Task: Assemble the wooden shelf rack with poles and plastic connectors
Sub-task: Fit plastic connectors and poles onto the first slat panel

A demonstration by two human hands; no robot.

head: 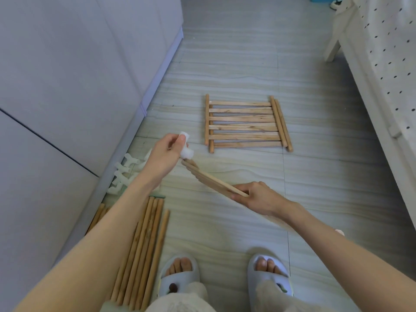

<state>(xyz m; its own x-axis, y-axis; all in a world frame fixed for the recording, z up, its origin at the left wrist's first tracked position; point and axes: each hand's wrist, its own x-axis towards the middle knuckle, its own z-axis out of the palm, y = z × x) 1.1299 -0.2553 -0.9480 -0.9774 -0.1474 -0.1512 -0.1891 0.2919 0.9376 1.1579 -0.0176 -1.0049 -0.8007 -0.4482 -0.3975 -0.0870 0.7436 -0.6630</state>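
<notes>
The left hand point(165, 152) pinches a white connector point(186, 152) at the corner of a slatted shelf point(209, 179), which the right hand point(258, 197) grips edge-on above the floor point(315, 188). This looks like fitting a corner connector; next it needs pressing square onto the rail end, with spare poles point(144, 244) lying near the left arm

Grey slippers point(269, 274), white cabinet point(67, 86), polka-dot bedding point(391, 52) on tiled floor point(247, 52).

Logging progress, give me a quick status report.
Left hand grips white plastic connector at slatted wooden panel's end. Right hand holds panel. Nothing blocking.
</notes>
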